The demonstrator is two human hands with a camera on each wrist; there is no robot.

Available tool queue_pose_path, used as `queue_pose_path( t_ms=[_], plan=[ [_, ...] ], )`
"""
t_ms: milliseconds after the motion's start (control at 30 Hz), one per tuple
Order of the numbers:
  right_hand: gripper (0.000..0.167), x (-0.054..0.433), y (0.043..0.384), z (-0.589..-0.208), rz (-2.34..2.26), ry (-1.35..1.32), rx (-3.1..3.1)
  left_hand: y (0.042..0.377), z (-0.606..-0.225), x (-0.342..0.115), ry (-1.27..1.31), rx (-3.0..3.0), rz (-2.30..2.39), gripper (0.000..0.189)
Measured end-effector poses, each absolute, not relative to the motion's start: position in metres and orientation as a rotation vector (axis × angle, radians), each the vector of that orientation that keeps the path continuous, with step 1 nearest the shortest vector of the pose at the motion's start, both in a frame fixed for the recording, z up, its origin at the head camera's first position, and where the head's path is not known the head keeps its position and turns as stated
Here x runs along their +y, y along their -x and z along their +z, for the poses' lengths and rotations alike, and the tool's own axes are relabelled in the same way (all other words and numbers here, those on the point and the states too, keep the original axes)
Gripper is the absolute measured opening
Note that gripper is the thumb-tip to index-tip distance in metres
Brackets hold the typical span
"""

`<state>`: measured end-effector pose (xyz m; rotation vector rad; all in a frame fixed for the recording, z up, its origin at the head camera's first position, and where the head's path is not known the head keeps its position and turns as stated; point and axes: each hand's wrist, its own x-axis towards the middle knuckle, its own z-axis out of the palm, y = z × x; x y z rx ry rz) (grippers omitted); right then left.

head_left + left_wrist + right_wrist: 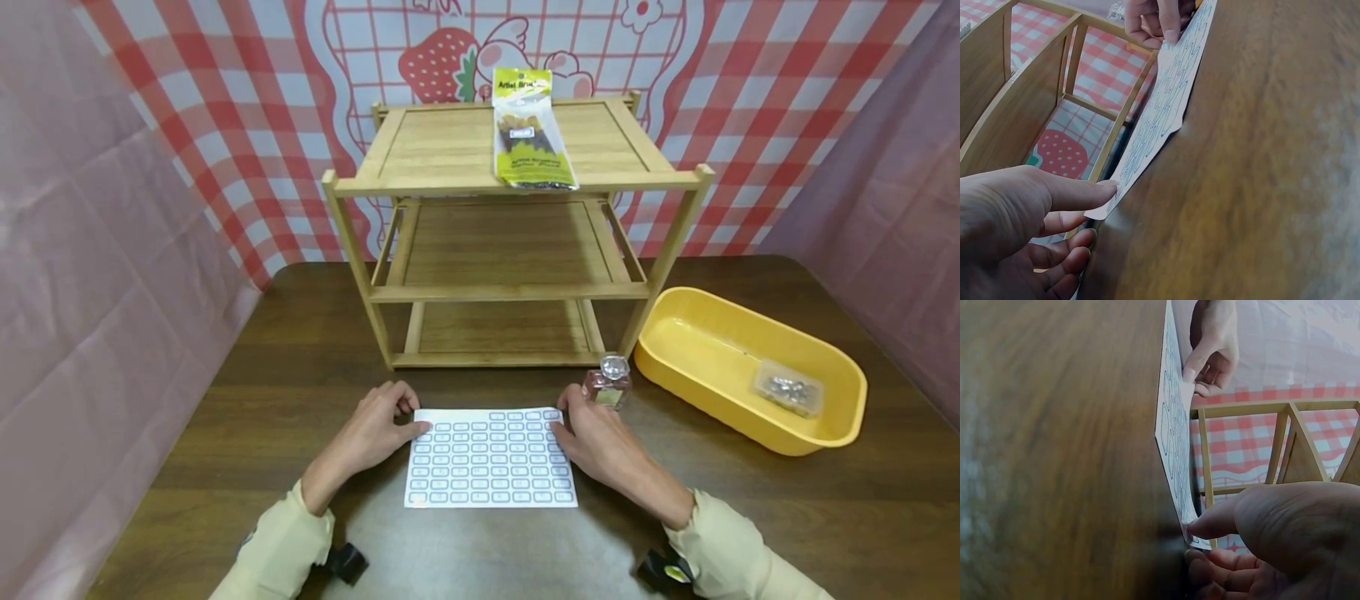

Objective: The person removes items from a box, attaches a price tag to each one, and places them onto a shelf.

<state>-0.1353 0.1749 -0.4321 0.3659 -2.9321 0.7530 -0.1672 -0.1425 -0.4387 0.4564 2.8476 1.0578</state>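
A white label sheet (491, 458), printed with rows of blue-edged rounded boxes, lies low over the table in front of me. Part of its top row, towards the left, is blank. My left hand (378, 425) pinches the far left corner, thumb on top and fingers below, as the left wrist view shows. At the far right corner my right hand (603, 437) pinches the sheet the same way, its thumb (1213, 519) over the printed face. Just beyond the right hand stands a small pink glass bottle (607, 383) with a clear round cap, partly covered by that hand.
Behind the sheet stands a three-tier wooden shelf (510, 292). A packet of artist brushes (531, 137) lies on its top tier. To the right, a yellow basin (697, 350) holds a small clear box (787, 387) of shiny metal bits. Checked cloth (262, 125) hangs behind.
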Motion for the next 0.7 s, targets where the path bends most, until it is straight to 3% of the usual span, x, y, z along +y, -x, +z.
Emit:
queue_pose_path(
  t_ms=[700],
  plan=[
    [0.025, 0.1725, 0.1323, -0.4305, 1.062, -0.494, -2.666, 0.1668, -0.4371, -0.1414, -0.525, 2.806, 1.271, 0.007]
  ],
)
